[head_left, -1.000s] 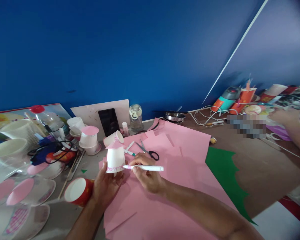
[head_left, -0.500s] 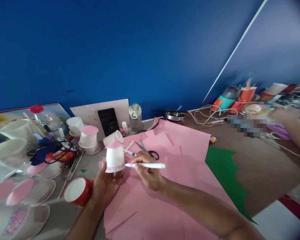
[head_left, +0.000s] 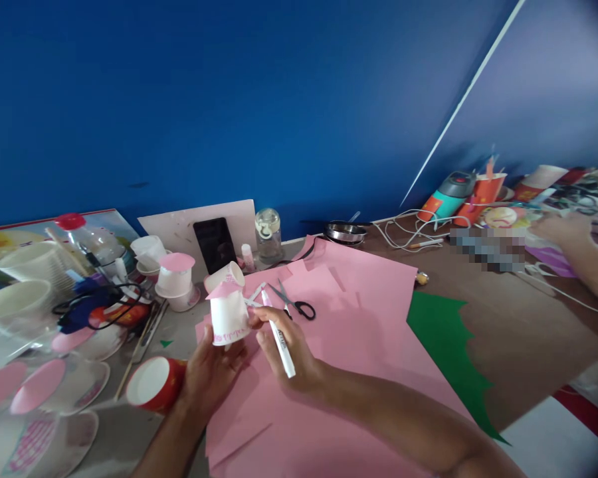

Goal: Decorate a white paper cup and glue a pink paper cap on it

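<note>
My left hand (head_left: 215,364) grips a white paper cup (head_left: 228,320) turned upside down, with a pink paper piece (head_left: 226,290) on its top and pink marks round its rim. In my right hand (head_left: 290,348) is a white marker (head_left: 282,344), its pink end pointing up and away from the cup. The fingers of that hand reach close to the cup's right side; whether they touch it I cannot tell. Beneath both hands spreads pink paper (head_left: 339,385). Scissors (head_left: 293,302) lie on it, half open, and another cup (head_left: 226,275) lies tipped behind.
Decorated cups (head_left: 175,275) and stacked white cups (head_left: 34,265) crowd the left. A red cup (head_left: 154,385) lies near my left forearm. Behind stand a phone (head_left: 214,244) and a glass jar (head_left: 268,236). Green paper (head_left: 446,358) lies right; another person's hand (head_left: 563,229) is farther right.
The marker has swung from nearly level, tip at the cup's rim, to a steep slant with its tip upward. My left hand has turned the cup slightly.
</note>
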Available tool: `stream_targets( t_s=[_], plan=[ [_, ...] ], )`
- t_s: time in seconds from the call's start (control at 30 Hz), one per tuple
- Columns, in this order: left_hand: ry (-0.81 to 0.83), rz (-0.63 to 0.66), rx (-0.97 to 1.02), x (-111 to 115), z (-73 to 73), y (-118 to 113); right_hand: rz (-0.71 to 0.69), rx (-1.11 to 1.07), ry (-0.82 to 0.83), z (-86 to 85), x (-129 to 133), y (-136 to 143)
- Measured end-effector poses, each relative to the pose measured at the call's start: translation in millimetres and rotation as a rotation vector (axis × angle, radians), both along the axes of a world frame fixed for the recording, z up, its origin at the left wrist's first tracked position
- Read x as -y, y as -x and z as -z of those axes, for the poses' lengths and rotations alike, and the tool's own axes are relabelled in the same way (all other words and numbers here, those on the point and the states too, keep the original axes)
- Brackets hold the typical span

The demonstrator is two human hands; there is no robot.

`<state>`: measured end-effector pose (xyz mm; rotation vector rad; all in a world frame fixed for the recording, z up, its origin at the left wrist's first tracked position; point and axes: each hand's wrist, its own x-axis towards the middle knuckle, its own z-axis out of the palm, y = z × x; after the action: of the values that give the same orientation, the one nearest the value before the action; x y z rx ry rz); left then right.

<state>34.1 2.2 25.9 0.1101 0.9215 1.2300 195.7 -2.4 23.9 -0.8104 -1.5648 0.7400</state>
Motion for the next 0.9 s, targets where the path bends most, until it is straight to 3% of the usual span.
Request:
stream_targets(
  t_s=[0.1,0.27,0.47,0.63,0.9],
  plan=[
    [-0.016,0.006,-0.003,-1,-0.4,-1,-0.018,0.036,-0.029,2.9,1,1],
    [-0.121,0.148,0.058,1,4.5,2,-0.025,0.066,-0.143,10.8,-2,4],
    [-0.154,0.119,0.045,3,13.8,5,-0.024,0.092,-0.18,11.3,-1,5],
    [-0.123,0.081,0.05,1,16.6,7,-0.082,-0.068,-0.131,7.2,0,3],
    [-0.212,0.127,0.067,0,16.7,5,-0.097,-0.083,-0.155,3.5,-1,-2]
  ],
)
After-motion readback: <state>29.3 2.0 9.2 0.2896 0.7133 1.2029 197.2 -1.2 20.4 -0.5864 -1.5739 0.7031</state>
